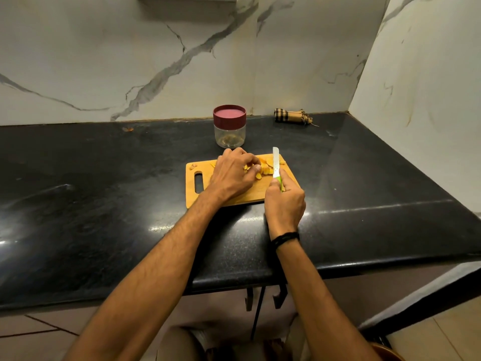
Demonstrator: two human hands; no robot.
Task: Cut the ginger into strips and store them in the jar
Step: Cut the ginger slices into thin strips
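Observation:
A wooden cutting board (pixel 250 194) lies on the black counter. Yellow ginger pieces (pixel 265 169) sit on its far part. My left hand (pixel 233 175) rests over them with curled fingers, pinching a ginger piece at its fingertips. My right hand (pixel 285 201) grips the green handle of a white-bladed knife (pixel 276 161), whose blade points away from me just right of the ginger. A clear jar (pixel 229 134) with a dark red lid on stands behind the board.
The black counter (pixel 104 191) meets a marble wall at the back and on the right. A rolled checked cloth (pixel 291 116) lies by the back wall. A few ginger scraps (pixel 192 166) sit at the board's far left corner.

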